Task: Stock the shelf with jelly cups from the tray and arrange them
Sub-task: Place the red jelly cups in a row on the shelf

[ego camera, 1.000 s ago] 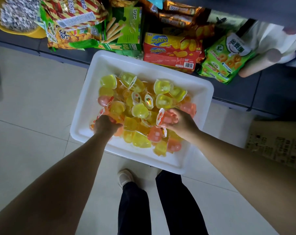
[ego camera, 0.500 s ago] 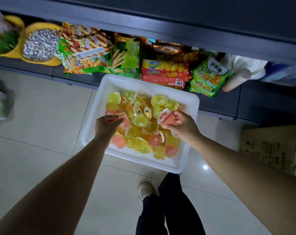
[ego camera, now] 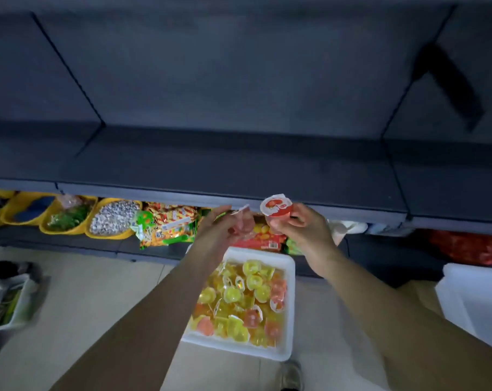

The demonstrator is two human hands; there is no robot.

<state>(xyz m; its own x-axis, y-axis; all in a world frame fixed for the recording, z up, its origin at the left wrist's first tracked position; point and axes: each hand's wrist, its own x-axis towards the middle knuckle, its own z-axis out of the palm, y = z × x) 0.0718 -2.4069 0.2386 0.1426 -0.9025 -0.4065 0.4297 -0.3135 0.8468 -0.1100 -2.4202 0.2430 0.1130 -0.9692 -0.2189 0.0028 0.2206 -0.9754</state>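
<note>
Hands raised at dark shelf [ego camera: 239, 162] edge, above tray [ego camera: 291, 306].
Right hand [ego camera: 302, 228] fingers pinching red jelly cup [ego camera: 276, 207]; left hand [ego camera: 225, 227] curled around pink cup [ego camera: 242, 224].

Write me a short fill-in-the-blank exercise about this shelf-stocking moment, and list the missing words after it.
1. The right hand holds a jelly cup whose lid is ____ in colour.
2. The jelly cups lie in a ____ tray on the floor.
3. The grey-white sweets on the lower shelf sit in a ____ tub.

Missing words: red; white; yellow
</note>
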